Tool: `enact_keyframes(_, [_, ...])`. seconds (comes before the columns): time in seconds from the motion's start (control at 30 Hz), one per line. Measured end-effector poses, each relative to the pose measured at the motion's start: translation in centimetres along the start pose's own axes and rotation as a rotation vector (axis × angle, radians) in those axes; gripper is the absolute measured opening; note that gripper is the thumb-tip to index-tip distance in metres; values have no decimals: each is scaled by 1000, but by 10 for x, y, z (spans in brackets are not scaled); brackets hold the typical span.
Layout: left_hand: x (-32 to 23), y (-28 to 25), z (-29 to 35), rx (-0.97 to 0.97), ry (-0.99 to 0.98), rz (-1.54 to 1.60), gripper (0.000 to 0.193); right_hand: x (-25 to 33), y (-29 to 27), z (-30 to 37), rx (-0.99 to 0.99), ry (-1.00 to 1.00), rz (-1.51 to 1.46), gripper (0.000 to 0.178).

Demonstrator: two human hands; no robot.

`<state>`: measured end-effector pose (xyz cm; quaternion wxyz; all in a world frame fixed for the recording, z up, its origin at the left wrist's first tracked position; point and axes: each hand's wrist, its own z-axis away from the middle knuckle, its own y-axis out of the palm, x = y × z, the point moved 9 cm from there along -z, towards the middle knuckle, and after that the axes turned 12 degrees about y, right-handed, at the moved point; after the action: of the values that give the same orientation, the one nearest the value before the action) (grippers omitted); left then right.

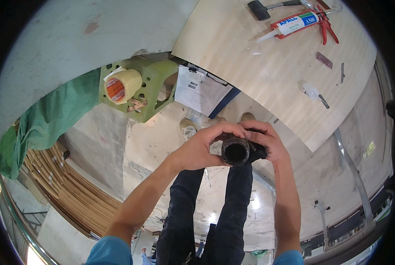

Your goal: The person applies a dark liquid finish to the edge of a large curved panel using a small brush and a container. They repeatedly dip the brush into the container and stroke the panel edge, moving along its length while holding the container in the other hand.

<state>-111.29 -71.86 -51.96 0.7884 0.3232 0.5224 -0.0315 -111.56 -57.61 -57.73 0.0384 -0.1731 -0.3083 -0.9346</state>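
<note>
In front of my legs, both hands hold a dark, worn, hollow cylindrical piece (236, 153), its round open end facing up at me. My left hand (205, 143) curls around its left side, thumb below and fingers over the top. My right hand (269, 140) closes on the black part at its right side. The fingertips of the two hands meet above the opening. The rest of the piece, and its exact kind, is hidden behind the hands.
On a pale board table (250, 57) at the upper right lie a red caulking gun (297, 24), a rubber mallet (260, 9) and a small white bottle (311, 92). A green plastic stool (146, 70) bears a tape roll (124, 86). Beside it hangs a clipboard (202, 90). Cardboard sheets (73, 194) lean at left.
</note>
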Motion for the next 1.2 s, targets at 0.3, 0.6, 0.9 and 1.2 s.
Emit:
enact_keyframes(0.3, [0, -25, 39, -107, 0, 32, 74, -94, -50, -80, -260, 177, -60, 44])
enact_keyframes(0.6, [0, -39, 96, -257, -27, 9, 74, -141, -117, -204, -626, 4, 407, 42])
enact_keyframes(0.9, [-73, 43, 111, -184, -6, 6, 74, -3, -20, 2, -417, -217, 271, 41])
enact_keyframes(1.2, [-168, 122, 113, -167, 74, -226, 83, 209, -38, 148, -936, -598, 372, 55])
